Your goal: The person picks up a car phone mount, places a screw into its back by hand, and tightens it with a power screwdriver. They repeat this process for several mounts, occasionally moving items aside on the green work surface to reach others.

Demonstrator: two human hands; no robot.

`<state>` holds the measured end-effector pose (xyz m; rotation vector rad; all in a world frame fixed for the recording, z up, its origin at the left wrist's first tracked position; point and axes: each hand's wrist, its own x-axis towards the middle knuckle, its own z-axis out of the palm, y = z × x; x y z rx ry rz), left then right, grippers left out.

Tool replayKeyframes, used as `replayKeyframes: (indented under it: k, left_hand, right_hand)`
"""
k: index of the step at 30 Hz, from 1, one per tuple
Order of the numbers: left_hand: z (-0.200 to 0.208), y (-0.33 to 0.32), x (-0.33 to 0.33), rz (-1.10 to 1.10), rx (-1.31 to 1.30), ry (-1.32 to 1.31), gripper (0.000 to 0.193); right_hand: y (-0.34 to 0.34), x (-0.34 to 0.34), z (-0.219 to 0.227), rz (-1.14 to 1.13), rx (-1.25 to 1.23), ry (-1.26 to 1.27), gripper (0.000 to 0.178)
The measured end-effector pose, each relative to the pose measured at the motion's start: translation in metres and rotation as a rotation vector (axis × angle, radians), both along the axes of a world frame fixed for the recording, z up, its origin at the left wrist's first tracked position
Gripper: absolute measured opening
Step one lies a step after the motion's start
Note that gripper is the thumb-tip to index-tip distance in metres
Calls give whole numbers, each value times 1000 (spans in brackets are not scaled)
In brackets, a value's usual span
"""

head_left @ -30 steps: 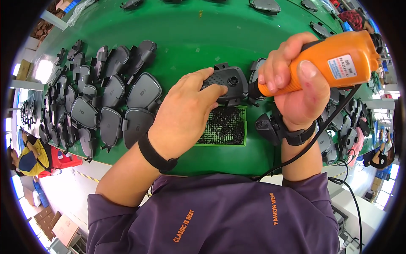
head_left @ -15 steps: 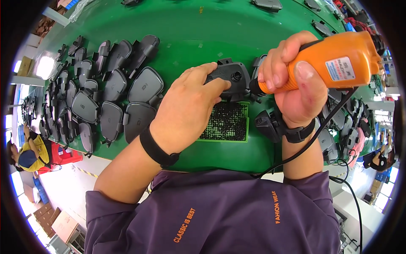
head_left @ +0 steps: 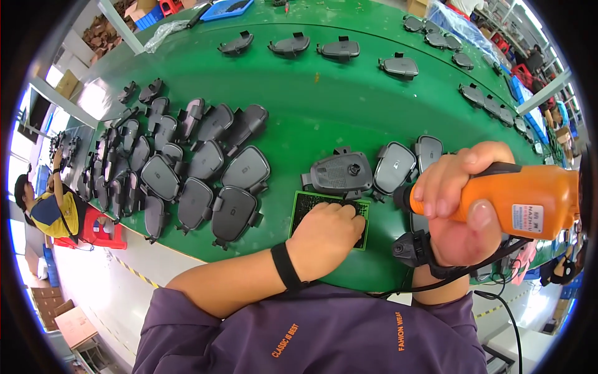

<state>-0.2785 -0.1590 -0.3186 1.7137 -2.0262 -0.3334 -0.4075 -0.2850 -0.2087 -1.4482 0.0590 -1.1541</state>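
One printed label (head_left: 527,217) marks the orange power tool (head_left: 520,190).

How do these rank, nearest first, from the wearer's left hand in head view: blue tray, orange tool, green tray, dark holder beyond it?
1. Green tray, under the left hand.
2. Dark holder, just beyond it.
3. Orange tool, to the right.
4. Blue tray, far upper left.

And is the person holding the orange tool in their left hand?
No, the right hand is wrapped around the orange tool, while the left hand is over the green tray.
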Motion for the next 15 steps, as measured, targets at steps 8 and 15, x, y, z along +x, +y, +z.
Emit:
replayKeyframes:
  k: [8,15]
  left_hand:
    - [0,-4,6,2,-78,123,13]
    - [6,6,23,54,-151,264,10]
  right_hand:
    - [6,3,1,-21,82,27,50]
    - [10,5,-1,10,103,52,50]
